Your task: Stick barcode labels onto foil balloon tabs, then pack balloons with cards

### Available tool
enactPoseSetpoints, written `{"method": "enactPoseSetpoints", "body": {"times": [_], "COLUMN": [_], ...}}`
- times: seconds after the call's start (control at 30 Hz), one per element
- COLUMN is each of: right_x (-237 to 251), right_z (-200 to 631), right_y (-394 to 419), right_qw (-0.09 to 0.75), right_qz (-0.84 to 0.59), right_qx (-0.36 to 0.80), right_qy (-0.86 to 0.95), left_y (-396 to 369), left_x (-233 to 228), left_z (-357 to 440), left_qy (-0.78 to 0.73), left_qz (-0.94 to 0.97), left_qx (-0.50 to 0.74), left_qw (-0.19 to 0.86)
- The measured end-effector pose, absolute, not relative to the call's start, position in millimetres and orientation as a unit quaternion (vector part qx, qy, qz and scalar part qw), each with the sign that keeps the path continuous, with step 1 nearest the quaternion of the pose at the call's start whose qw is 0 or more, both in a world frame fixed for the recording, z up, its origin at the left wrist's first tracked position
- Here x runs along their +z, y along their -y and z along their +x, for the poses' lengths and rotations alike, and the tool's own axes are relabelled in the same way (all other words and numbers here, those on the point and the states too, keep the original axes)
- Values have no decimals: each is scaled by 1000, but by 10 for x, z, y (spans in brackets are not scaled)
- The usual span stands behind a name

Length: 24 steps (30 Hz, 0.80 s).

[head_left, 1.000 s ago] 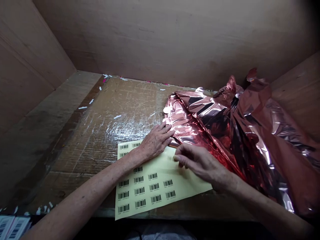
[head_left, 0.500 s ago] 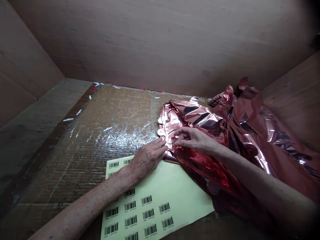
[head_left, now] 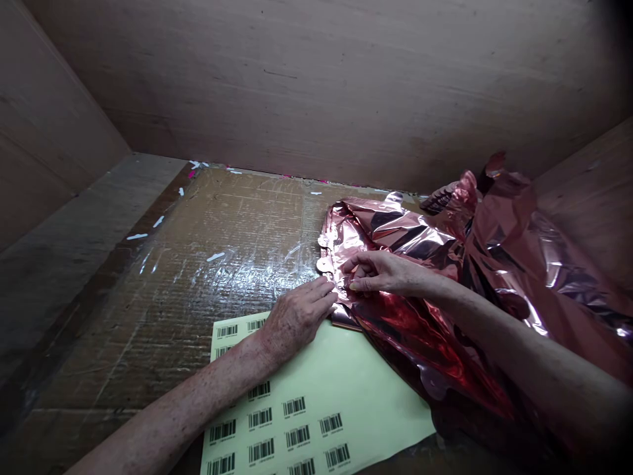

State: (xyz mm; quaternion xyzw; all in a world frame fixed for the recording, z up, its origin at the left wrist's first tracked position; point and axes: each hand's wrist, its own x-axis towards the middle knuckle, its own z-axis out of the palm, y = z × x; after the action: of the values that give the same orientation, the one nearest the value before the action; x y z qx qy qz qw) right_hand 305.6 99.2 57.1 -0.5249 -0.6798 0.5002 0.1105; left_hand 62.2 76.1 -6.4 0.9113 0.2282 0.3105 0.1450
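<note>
Rose-gold foil balloons [head_left: 405, 224] lie in a shiny, crumpled pile, with small rounded tabs along their left edge. My left hand [head_left: 301, 313] rests flat over the lower part of that edge, fingers stretched out and fingertips touching the foil. Just to its right, my right hand [head_left: 383, 274] is bent in a pinch over the same edge, thumb and fingers close to the foil. What the pinch holds, if anything, cannot be made out. Under my left hand and forearm lies a pale yellow-green sheet of barcode stickers [head_left: 366, 376], partly covered by the foil; its upper right part bears no labels.
A cardboard sheet [head_left: 237, 218] under clear tape covers the work surface. White scraps [head_left: 215, 256] are stuck to it and along its left side. A wooden back panel [head_left: 297, 86] and side panels enclose the space; foil spreads toward the right panel.
The whole view has shifted slightly, so things sit a little further right. Both hands keep nearly the same place on the foil edge, with the right fingers barely moved.
</note>
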Motion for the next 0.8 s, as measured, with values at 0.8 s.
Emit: {"method": "enactPoseSetpoints", "body": {"times": [0.8], "right_x": [543], "right_z": [2366], "right_y": [-237], "right_qw": [-53], "right_qz": [-584], "right_qx": [-54], "right_qy": [808], "left_y": [-995], "left_x": [-17], "left_z": [663], "left_qy": [-250], "left_qz": [916], "left_qx": [265], "left_qw": [168]}}
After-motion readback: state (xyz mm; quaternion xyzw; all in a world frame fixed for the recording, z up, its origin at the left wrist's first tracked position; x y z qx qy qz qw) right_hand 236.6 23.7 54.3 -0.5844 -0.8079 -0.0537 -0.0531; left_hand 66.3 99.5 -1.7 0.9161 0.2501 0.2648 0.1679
